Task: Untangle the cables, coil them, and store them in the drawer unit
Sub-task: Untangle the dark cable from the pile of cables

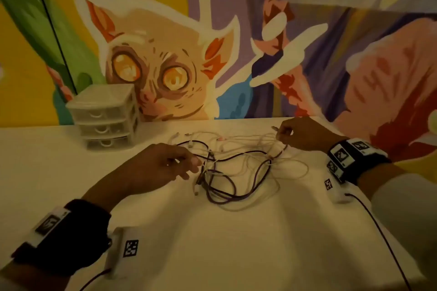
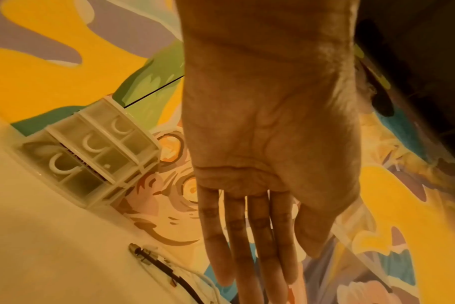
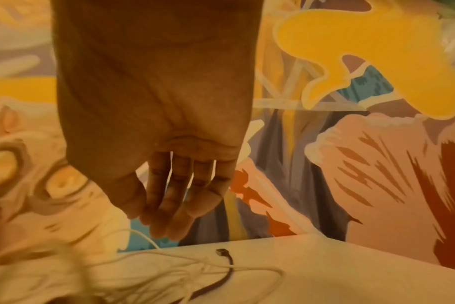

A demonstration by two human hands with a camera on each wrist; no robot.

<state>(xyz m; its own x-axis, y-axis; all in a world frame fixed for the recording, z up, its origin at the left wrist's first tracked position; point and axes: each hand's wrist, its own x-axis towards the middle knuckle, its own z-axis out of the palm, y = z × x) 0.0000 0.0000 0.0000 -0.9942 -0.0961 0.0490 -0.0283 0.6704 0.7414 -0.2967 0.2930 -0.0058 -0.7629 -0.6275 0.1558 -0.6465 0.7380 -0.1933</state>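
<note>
A tangle of white and dark purple cables (image 1: 236, 168) lies in the middle of the white table (image 1: 236, 243). My left hand (image 1: 189, 168) hovers over the tangle's left edge; in the left wrist view its fingers (image 2: 237, 246) are straight and hold nothing. A dark plug end (image 2: 143, 254) lies just below them. My right hand (image 1: 281, 134) is at the tangle's far right end, with loosely bent fingers (image 3: 164, 216) above a white strand. A dark cable's plug (image 3: 222, 251) lies free on the table beneath it. The clear three-drawer unit (image 1: 106, 118) stands at the back left, all drawers shut.
A painted mural wall (image 1: 236, 42) rises directly behind the table's far edge. Each wrist carries a camera band with a dark lead (image 1: 378, 231) trailing toward me over the table. The drawer unit (image 2: 91, 154) stands left of my left hand.
</note>
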